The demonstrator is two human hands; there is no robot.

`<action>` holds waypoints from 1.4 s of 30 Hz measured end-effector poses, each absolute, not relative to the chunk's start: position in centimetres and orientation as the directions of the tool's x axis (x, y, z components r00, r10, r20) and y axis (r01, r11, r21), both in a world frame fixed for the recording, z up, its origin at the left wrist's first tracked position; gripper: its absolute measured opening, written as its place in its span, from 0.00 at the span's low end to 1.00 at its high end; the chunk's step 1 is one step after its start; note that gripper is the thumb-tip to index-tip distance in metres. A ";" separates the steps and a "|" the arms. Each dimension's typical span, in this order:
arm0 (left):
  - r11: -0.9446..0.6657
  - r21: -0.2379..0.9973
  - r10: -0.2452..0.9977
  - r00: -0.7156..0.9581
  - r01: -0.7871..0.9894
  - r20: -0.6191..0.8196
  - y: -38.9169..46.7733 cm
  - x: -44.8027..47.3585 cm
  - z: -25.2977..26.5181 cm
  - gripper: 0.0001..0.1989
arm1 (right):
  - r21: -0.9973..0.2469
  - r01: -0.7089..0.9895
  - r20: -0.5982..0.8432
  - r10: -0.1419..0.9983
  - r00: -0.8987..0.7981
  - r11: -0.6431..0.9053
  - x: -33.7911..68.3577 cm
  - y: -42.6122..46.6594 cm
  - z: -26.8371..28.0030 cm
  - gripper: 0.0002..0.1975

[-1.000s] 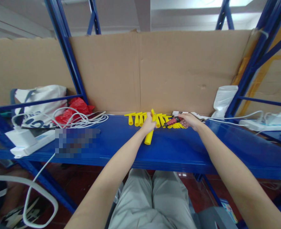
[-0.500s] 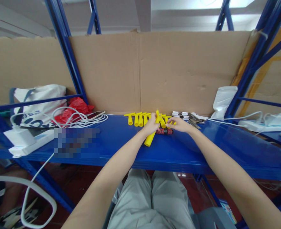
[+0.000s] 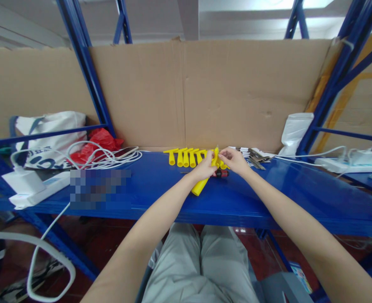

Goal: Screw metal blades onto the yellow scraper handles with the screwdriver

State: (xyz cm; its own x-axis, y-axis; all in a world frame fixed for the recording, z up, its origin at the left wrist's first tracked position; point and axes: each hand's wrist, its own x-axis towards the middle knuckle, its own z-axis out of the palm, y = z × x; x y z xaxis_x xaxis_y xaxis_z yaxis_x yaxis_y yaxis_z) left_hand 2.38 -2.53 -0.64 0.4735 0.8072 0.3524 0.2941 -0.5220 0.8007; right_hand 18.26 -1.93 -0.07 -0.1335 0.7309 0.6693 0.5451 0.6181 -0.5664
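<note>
Left hand point(image 3: 205, 167) grips a yellow tubular plastic handle point(image 3: 201, 187) over the blue metal shelf point(image 3: 160, 183); right hand point(image 3: 234, 160), fingers narrowed at its upper end, holding what I cannot tell; bracing the handle firmly should help

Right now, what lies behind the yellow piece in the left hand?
Behind the held piece lie more yellow pieces, then cardboard. The left hand covers part of their row and some of the red-handled tool; the covered parts can't be seen.
</note>
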 end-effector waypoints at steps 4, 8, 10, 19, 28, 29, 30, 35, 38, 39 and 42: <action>-0.512 0.803 0.812 0.476 0.305 0.337 -2.6 2.4 -0.6 0.18 | -0.589 0.526 0.655 0.744 -0.133 0.613 18.2 -1.9 -0.1 0.05; -0.494 0.816 0.823 0.465 0.301 0.326 -2.6 2.5 -0.6 0.18 | -0.601 0.519 0.649 0.750 -0.127 0.608 17.9 -2.1 0.0 0.05; -0.475 0.834 0.831 0.454 0.281 0.320 -2.5 2.5 -0.6 0.18 | -0.602 0.521 0.650 0.751 -0.121 0.605 17.8 -2.1 0.1 0.05; -0.299 0.947 0.916 0.312 0.120 0.250 -1.6 2.3 -0.7 0.20 | -0.560 0.780 0.619 0.768 0.168 0.281 24.1 -0.8 0.7 0.05; -0.188 0.979 0.948 0.247 -0.077 0.202 -2.0 2.2 0.1 0.18 | -0.341 0.929 0.366 0.890 0.273 -0.144 28.9 -0.3 -0.7 0.12; -0.182 0.980 0.949 0.245 -0.087 0.198 -2.0 2.2 0.2 0.18 | -0.330 0.931 0.355 0.894 0.273 -0.154 28.8 -0.3 -0.8 0.12; -0.178 0.979 0.949 0.246 -0.098 0.197 -2.0 2.2 0.2 0.18 | -0.324 0.933 0.346 0.897 0.273 -0.159 28.7 -0.3 -0.9 0.11; -0.165 0.975 0.943 0.267 -0.149 0.200 -2.0 2.2 0.0 0.18 | -0.379 0.912 0.377 0.874 0.307 -0.156 28.4 0.1 -1.3 0.07; -0.136 0.976 0.952 0.249 -0.173 0.177 -2.0 2.2 0.1 0.20 | -0.479 0.872 0.449 0.824 0.346 -0.105 28.2 0.2 -1.1 0.08; -0.121 0.976 0.956 0.244 -0.180 0.164 -2.0 2.2 0.2 0.20 | -0.525 0.847 0.463 0.809 0.364 -0.080 28.0 0.2 -1.0 0.08; -0.049 0.980 0.953 0.285 -0.193 0.104 -1.9 1.9 0.8 0.17 | -0.732 0.681 0.414 0.807 0.421 0.021 26.5 0.0 -0.3 0.10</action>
